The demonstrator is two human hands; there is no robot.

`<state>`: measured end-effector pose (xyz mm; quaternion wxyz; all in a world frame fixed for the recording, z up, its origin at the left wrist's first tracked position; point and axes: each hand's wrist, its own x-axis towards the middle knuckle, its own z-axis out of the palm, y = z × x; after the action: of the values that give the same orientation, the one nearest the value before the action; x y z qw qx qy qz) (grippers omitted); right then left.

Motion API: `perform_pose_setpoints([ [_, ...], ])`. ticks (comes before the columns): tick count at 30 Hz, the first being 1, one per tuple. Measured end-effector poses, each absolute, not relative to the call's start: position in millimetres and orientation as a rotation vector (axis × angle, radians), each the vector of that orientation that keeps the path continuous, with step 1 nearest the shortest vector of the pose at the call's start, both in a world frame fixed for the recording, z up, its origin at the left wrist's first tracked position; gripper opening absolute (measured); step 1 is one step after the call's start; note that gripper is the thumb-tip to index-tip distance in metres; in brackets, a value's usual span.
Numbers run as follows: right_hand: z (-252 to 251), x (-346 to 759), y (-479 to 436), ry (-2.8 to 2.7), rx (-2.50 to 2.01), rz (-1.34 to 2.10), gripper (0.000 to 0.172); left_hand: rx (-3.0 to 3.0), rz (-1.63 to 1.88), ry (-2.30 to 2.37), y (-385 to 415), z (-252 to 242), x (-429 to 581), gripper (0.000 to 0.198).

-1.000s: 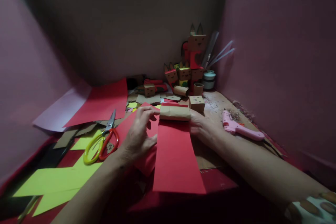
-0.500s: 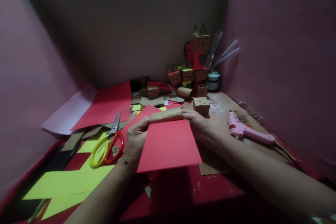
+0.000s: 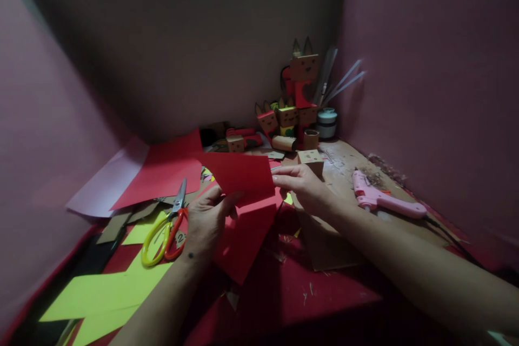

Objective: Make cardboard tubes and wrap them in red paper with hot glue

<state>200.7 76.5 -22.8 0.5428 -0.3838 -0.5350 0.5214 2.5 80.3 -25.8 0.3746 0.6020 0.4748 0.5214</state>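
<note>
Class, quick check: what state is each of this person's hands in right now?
Left hand: closed, holding the red paper.
Right hand: at the paper's edge; whether it grips anything cannot be told.

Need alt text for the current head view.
The left hand holds red paper, with the right hand at its right edge. Scissors lie to the left, a pink glue gun to the right; cardboard figures stand behind.

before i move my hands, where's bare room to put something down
The red table has bare room in front of the cardboard, among a few scraps. A smaller patch lies between box and glue gun. Crowded: red paper at your left hand, scissors partly over yellow paper beside it, figures and rolls at the back.
</note>
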Motion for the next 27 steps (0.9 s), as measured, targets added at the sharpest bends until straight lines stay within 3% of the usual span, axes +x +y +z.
perform_pose_setpoints([
  [5,-26,199,77,-1.296,-0.952,1.302,0.023,1.628,1.464,1.189,83,-31,-1,0.018],
  [8,-28,195,75,-1.225,-0.96,1.264,0.02,1.627,1.537,1.12,83,-35,1,0.015],
  [12,-27,191,73,-1.089,-0.859,1.329,0.02,1.537,1.524,0.868,83,-37,7,0.04],
  [16,-27,190,74,-0.953,-0.783,1.377,0.019,1.547,1.47,0.833,85,-40,8,0.052],
  [23,-34,193,85,-0.839,-0.629,1.329,0.021,2.221,1.565,1.007,84,-48,-3,0.053],
  [27,-32,197,86,-0.802,-0.665,1.293,0.024,2.639,1.366,0.79,71,-46,-5,0.029],
])
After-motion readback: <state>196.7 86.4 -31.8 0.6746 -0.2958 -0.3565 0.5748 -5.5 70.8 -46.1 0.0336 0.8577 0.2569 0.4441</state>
